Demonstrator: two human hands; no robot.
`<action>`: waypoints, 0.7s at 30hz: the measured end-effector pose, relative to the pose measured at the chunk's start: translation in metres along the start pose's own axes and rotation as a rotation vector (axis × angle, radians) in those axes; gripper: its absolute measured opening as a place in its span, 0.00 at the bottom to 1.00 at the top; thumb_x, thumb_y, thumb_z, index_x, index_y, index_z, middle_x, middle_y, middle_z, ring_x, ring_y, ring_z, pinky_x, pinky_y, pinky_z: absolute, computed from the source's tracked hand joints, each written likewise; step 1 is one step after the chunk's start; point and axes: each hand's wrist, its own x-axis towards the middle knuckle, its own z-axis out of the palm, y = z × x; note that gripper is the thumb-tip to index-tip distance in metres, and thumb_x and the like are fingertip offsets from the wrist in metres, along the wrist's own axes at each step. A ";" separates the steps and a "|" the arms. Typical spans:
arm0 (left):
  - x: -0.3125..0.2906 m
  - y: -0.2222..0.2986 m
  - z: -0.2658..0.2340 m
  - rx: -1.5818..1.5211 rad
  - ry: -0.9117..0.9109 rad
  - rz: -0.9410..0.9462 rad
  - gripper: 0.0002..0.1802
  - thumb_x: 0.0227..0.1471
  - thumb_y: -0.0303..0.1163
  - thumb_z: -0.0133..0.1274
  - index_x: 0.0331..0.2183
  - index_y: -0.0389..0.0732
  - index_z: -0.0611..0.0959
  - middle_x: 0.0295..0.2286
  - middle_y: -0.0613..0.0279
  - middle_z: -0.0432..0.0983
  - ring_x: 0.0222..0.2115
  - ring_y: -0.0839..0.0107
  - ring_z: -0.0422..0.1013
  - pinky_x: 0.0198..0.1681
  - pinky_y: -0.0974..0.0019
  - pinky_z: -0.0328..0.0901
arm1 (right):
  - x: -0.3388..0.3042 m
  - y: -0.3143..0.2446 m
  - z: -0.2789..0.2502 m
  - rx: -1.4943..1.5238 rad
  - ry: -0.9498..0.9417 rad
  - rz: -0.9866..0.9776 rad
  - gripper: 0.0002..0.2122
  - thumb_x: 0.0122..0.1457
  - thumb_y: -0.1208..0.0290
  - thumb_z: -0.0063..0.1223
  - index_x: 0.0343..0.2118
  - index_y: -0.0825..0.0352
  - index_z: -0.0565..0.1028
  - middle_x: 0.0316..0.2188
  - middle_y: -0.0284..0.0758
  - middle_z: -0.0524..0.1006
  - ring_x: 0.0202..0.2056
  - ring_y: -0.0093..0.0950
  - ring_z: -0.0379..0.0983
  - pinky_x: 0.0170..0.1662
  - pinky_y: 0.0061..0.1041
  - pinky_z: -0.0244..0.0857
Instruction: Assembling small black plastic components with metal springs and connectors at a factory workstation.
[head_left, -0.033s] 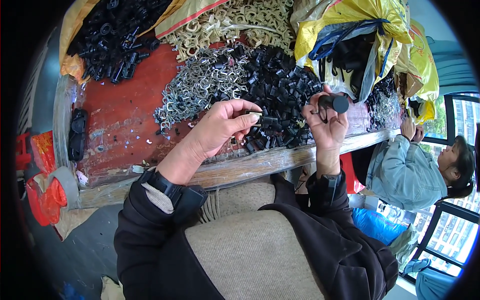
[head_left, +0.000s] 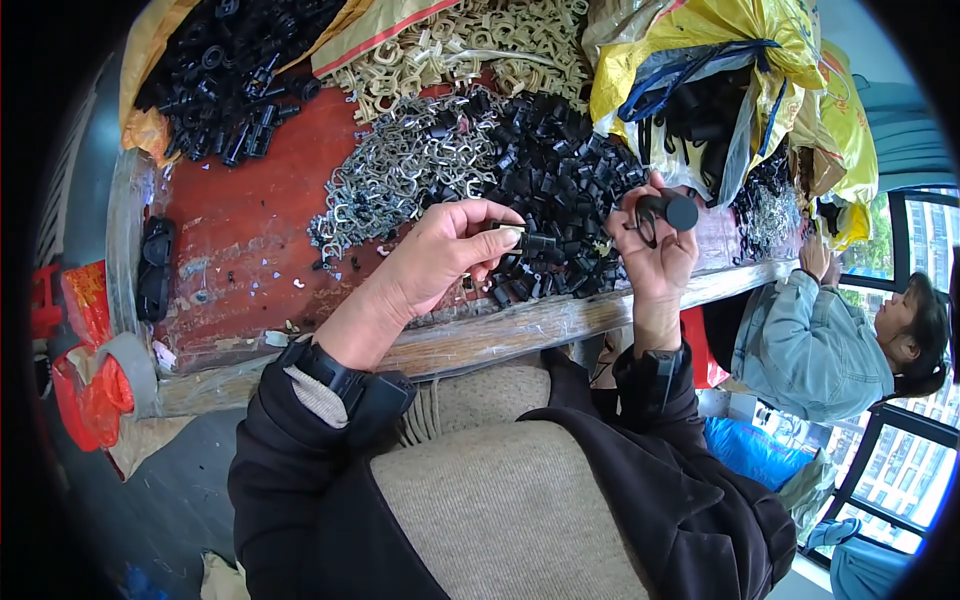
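Observation:
My left hand point(head_left: 452, 250) pinches a small black plastic part point(head_left: 537, 243) with a cream-coloured piece at its near end, between thumb and forefinger. To its right, my right hand point(head_left: 658, 255) is turned palm up, its fingers curled round a black part with a round, knob-like end point(head_left: 681, 211) and a thin loop. Beneath and beyond both hands lies a heap of small black plastic pieces point(head_left: 560, 165). Left of that heap is a pile of silver U-shaped metal pieces point(head_left: 375, 180). Cream plastic clips point(head_left: 480, 45) are heaped at the back.
The red tabletop point(head_left: 240, 230) has a wooden front edge point(head_left: 480, 338). Black fittings point(head_left: 240, 90) spill from a sack at the back left. A yellow bag point(head_left: 700, 60) of black parts stands at the back right. At far right, another person point(head_left: 815, 340) works at the table.

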 end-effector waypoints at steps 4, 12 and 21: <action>-0.002 0.003 0.003 0.031 0.021 0.012 0.12 0.43 0.28 0.50 0.32 0.33 0.73 0.17 0.71 0.65 0.14 0.86 0.60 0.15 0.82 0.59 | -0.006 0.003 0.004 -0.096 -0.005 -0.067 0.19 0.51 0.68 0.37 0.47 0.70 0.58 0.38 0.39 0.65 0.35 0.29 0.62 0.35 0.30 0.54; 0.000 0.002 0.003 0.041 0.067 0.022 0.12 0.41 0.28 0.51 0.32 0.33 0.73 0.16 0.71 0.65 0.13 0.86 0.60 0.16 0.82 0.60 | -0.004 0.006 -0.005 0.038 -0.185 0.129 0.22 0.52 0.65 0.35 0.49 0.68 0.53 0.39 0.37 0.65 0.26 0.21 0.61 0.32 0.27 0.54; -0.001 0.001 -0.001 0.014 0.083 0.057 0.12 0.42 0.28 0.50 0.32 0.33 0.74 0.16 0.70 0.66 0.14 0.86 0.60 0.15 0.82 0.59 | -0.024 0.032 0.018 -0.191 0.075 0.411 0.26 0.54 0.55 0.32 0.50 0.70 0.52 0.35 0.36 0.68 0.21 0.19 0.59 0.29 0.22 0.55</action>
